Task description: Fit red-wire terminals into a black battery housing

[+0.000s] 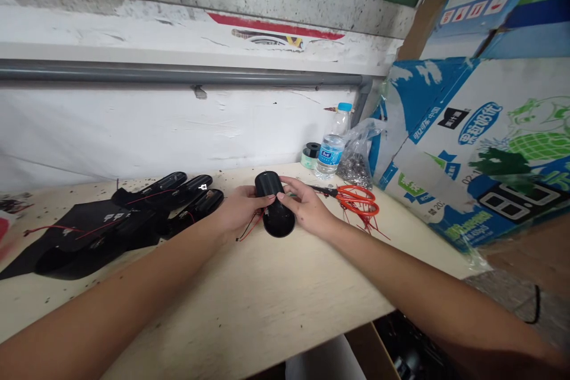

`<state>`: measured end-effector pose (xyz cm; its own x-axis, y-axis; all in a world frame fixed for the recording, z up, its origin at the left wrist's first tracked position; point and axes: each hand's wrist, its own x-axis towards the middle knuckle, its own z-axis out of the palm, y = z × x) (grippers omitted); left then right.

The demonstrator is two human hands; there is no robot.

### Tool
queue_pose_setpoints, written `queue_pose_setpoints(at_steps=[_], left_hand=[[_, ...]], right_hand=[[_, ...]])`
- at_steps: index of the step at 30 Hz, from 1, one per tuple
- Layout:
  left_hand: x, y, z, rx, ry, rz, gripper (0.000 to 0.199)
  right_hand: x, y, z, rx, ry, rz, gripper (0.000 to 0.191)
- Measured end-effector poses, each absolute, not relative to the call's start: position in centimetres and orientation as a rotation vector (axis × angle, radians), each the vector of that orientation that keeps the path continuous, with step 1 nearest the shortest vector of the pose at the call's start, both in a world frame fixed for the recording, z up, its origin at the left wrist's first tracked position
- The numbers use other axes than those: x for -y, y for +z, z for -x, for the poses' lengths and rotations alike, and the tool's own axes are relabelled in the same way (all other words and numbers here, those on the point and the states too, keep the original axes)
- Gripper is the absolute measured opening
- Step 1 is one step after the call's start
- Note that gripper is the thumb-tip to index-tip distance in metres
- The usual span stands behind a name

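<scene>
A glossy black rounded casing [278, 218] is held over the table, between both hands. My left hand [244, 208] grips its left side, with the thumb on the front face. Around the right side, my right hand [308, 205] is closed, its thumb also on the front. Thin red and black wires [250, 227] hang beside the casing below my left fingers. Orange-handled scissors [356, 199] lie just right of my right hand, over a tangle of red wires [369, 224].
Several black casings [196, 205] with red wires lie on a black sheet [84, 219] at the left. A water bottle [331, 151], a tape roll [309, 157] and a plastic bag of small parts [356, 167] stand at the back. Cardboard boxes [467, 148] are at the right.
</scene>
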<state>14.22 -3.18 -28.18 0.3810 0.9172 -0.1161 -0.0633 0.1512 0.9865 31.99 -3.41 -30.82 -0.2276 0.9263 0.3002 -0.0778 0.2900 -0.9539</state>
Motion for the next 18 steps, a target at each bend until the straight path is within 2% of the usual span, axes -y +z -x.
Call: queue_pose_setpoints(at_steps=[18], left_hand=[[3.01,-28.97,-14.31,-1.158,0.899,-1.476,0.027]], right_hand=[[4.34,-30.15,-31.57,1.530,1.006,0.951,0.043]])
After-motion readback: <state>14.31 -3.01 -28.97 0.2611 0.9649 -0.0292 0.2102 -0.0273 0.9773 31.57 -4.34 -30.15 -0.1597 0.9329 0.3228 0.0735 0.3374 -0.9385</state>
